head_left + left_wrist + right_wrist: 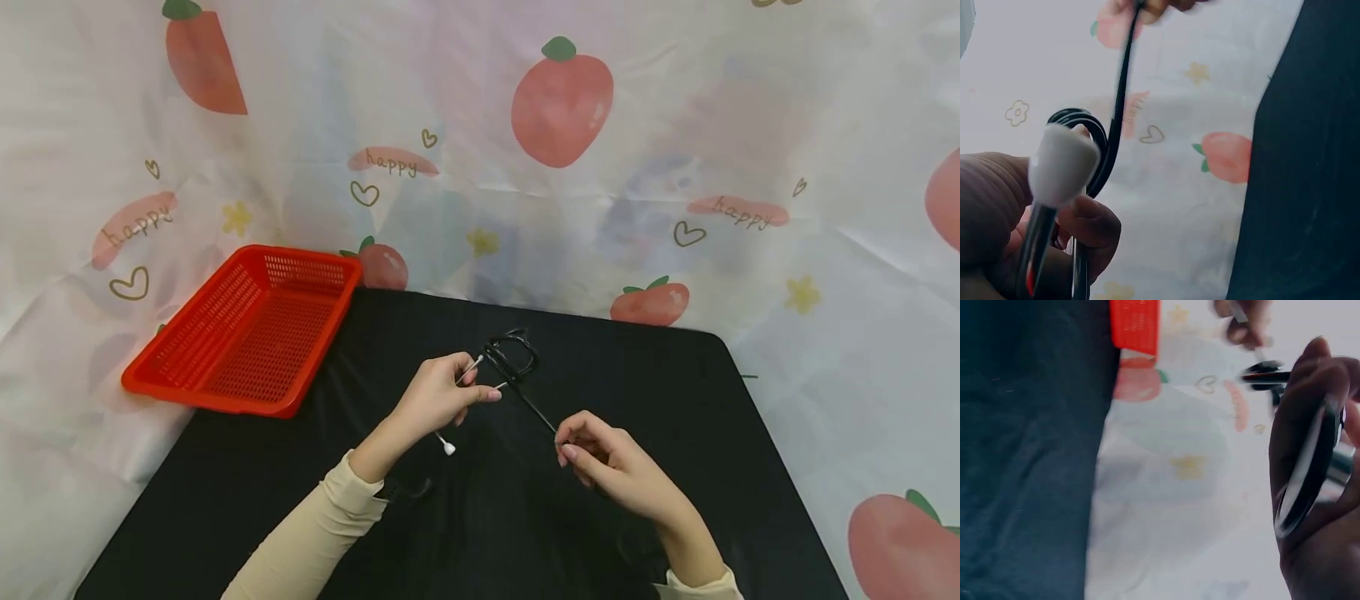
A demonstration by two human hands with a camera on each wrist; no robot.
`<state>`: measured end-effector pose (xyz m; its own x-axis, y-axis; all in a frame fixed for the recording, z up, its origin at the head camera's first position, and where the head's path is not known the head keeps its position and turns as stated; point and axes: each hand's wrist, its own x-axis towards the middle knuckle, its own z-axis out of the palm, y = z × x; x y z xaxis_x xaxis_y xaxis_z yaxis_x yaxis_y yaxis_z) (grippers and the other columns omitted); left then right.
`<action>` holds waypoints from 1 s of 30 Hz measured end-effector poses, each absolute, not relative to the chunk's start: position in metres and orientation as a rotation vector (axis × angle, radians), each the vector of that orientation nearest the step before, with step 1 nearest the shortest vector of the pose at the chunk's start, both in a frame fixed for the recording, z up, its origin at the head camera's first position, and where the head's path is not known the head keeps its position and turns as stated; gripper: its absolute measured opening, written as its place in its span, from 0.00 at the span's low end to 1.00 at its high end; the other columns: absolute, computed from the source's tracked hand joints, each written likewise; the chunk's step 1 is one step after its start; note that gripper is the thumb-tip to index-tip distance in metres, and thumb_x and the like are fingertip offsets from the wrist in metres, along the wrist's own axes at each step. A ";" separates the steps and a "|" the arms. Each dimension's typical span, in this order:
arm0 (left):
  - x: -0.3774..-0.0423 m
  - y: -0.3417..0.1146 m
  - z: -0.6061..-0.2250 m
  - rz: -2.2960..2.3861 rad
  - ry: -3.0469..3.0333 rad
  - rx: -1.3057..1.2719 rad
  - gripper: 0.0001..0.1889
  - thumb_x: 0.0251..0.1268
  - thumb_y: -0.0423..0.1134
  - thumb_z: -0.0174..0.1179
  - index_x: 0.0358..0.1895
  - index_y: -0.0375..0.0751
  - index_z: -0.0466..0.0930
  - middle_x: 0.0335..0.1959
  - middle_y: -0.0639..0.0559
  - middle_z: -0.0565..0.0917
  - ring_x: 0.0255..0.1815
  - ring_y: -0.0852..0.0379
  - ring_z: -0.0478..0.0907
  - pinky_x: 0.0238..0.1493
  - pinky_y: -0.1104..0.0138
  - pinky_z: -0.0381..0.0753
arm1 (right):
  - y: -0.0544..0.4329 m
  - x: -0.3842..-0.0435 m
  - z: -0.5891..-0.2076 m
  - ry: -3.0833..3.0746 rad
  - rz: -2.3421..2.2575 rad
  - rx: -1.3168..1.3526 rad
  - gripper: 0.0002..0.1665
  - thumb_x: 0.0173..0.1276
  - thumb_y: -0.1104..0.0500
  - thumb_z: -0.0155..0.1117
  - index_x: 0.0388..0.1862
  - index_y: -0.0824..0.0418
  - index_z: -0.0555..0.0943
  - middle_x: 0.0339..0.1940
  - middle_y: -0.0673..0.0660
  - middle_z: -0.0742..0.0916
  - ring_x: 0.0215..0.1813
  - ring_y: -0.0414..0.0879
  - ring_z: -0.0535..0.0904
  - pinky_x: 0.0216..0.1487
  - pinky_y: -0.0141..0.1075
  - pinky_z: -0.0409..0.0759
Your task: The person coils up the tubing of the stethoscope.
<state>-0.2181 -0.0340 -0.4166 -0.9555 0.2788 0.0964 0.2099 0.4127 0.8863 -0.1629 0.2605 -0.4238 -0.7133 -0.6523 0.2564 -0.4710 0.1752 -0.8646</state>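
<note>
A stethoscope with black tubing (537,411) hangs between my two hands above the table. My left hand (435,392) grips its metal ear tubes between thumb and fingers. One white ear tip (449,448) sticks out below that hand, and it looms large in the left wrist view as a white ear tip (1063,165). Beyond the left fingers the tubing makes a loose coil (534,357). At the tube's other end, my right hand (618,467) holds the chest piece, whose round disc (1304,472) shows edge-on in the right wrist view.
A red plastic basket (258,346) stands at the table's back left, with nothing seen inside it. Black cloth (480,517) covers the table. Behind it hangs a pale curtain (465,75) printed with fruit.
</note>
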 end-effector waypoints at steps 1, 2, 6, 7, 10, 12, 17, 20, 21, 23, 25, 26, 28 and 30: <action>-0.219 -0.034 -0.419 1.607 2.591 0.435 0.24 0.58 0.47 0.78 0.26 0.45 0.67 0.10 0.54 0.71 0.10 0.53 0.73 0.16 0.68 0.61 | 0.259 -0.163 -0.420 2.261 -1.560 -1.112 0.14 0.79 0.74 0.51 0.52 0.59 0.76 0.34 0.53 0.82 0.20 0.44 0.72 0.17 0.33 0.72; -0.218 -0.033 -0.421 1.608 2.599 0.426 0.24 0.57 0.46 0.78 0.25 0.45 0.67 0.10 0.54 0.70 0.09 0.54 0.71 0.15 0.68 0.61 | 0.258 -0.163 -0.417 2.239 -1.563 -1.119 0.15 0.79 0.74 0.51 0.51 0.57 0.78 0.33 0.53 0.82 0.21 0.44 0.73 0.17 0.33 0.73; -0.214 -0.026 -0.430 1.572 2.636 0.439 0.24 0.57 0.45 0.78 0.26 0.45 0.66 0.11 0.58 0.67 0.09 0.61 0.65 0.15 0.69 0.60 | 0.251 -0.165 -0.413 2.011 -1.697 -1.197 0.19 0.79 0.78 0.42 0.54 0.66 0.78 0.35 0.60 0.82 0.27 0.46 0.80 0.23 0.36 0.80; -0.212 -0.024 -0.432 1.552 2.655 0.461 0.24 0.58 0.46 0.78 0.26 0.46 0.66 0.12 0.59 0.66 0.09 0.62 0.64 0.15 0.69 0.60 | 0.249 -0.166 -0.415 1.954 -1.737 -1.209 0.18 0.79 0.79 0.40 0.55 0.70 0.77 0.36 0.60 0.83 0.30 0.46 0.83 0.27 0.37 0.83; -0.207 -0.016 -0.440 1.445 2.758 0.525 0.24 0.58 0.48 0.77 0.26 0.47 0.66 0.14 0.61 0.63 0.12 0.65 0.62 0.17 0.71 0.60 | 0.243 -0.167 -0.421 1.832 -1.850 -1.230 0.15 0.77 0.81 0.41 0.57 0.81 0.71 0.41 0.59 0.85 0.41 0.47 0.88 0.41 0.41 0.88; -0.204 -0.013 -0.443 1.371 2.844 0.545 0.25 0.57 0.49 0.77 0.25 0.47 0.65 0.15 0.61 0.61 0.14 0.66 0.60 0.18 0.72 0.59 | 0.238 -0.167 -0.425 1.895 -1.924 -1.186 0.12 0.77 0.79 0.47 0.56 0.81 0.72 0.42 0.54 0.88 0.42 0.45 0.90 0.44 0.41 0.88; -0.197 -0.008 -0.447 1.200 2.994 0.561 0.26 0.56 0.49 0.77 0.25 0.48 0.64 0.17 0.60 0.58 0.16 0.65 0.58 0.20 0.72 0.57 | 0.224 -0.165 -0.431 2.297 -2.106 -0.957 0.08 0.77 0.74 0.54 0.47 0.73 0.81 0.37 0.45 0.86 0.35 0.36 0.81 0.41 0.30 0.81; -0.195 -0.002 -0.448 1.161 3.033 0.595 0.25 0.56 0.49 0.77 0.26 0.48 0.64 0.17 0.61 0.59 0.16 0.65 0.60 0.19 0.72 0.58 | 0.218 -0.163 -0.433 2.419 -2.191 -0.806 0.07 0.78 0.74 0.53 0.45 0.74 0.79 0.42 0.49 0.82 0.42 0.39 0.78 0.47 0.29 0.76; -0.195 -0.001 -0.449 1.159 3.045 0.606 0.24 0.57 0.49 0.77 0.26 0.48 0.65 0.17 0.61 0.60 0.16 0.65 0.60 0.19 0.72 0.58 | 0.216 -0.163 -0.434 2.427 -2.223 -0.736 0.07 0.79 0.73 0.52 0.45 0.75 0.78 0.43 0.51 0.82 0.44 0.39 0.78 0.47 0.29 0.77; -0.194 0.003 -0.451 1.180 3.074 0.613 0.23 0.57 0.47 0.77 0.27 0.48 0.66 0.17 0.60 0.62 0.16 0.65 0.61 0.19 0.72 0.59 | 0.210 -0.160 -0.436 2.417 -2.285 -0.553 0.09 0.81 0.69 0.51 0.45 0.76 0.77 0.44 0.53 0.82 0.46 0.41 0.79 0.48 0.29 0.78; -0.194 0.005 -0.453 1.211 3.110 0.588 0.22 0.57 0.47 0.77 0.27 0.47 0.67 0.17 0.60 0.64 0.16 0.65 0.62 0.19 0.72 0.60 | 0.203 -0.155 -0.440 2.405 -2.321 -0.327 0.14 0.83 0.64 0.53 0.45 0.76 0.78 0.41 0.53 0.85 0.39 0.42 0.79 0.43 0.30 0.78; -0.194 0.006 -0.456 1.231 3.126 0.575 0.22 0.57 0.47 0.77 0.28 0.47 0.68 0.17 0.60 0.65 0.16 0.66 0.63 0.19 0.72 0.61 | 0.199 -0.153 -0.442 2.394 -2.326 -0.220 0.16 0.83 0.61 0.54 0.45 0.75 0.80 0.38 0.52 0.85 0.36 0.41 0.78 0.40 0.30 0.77; -0.194 0.009 -0.462 1.268 3.154 0.557 0.22 0.57 0.46 0.78 0.28 0.47 0.69 0.17 0.60 0.67 0.17 0.66 0.64 0.19 0.72 0.62 | 0.192 -0.150 -0.447 2.360 -2.332 -0.078 0.16 0.82 0.59 0.57 0.48 0.74 0.82 0.37 0.51 0.87 0.31 0.40 0.74 0.36 0.30 0.74; -0.194 0.013 -0.467 1.297 3.169 0.561 0.21 0.56 0.47 0.78 0.28 0.47 0.70 0.18 0.60 0.68 0.17 0.67 0.64 0.19 0.72 0.63 | 0.188 -0.149 -0.449 2.368 -2.295 -0.033 0.15 0.80 0.60 0.59 0.53 0.71 0.83 0.36 0.50 0.86 0.30 0.39 0.72 0.34 0.30 0.71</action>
<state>-0.1937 0.0129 -0.4671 -0.8958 0.1671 0.4119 0.4079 0.6771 0.6125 -0.1494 0.1883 -0.4486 -0.9876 0.0942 0.1258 -0.1228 0.0372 -0.9917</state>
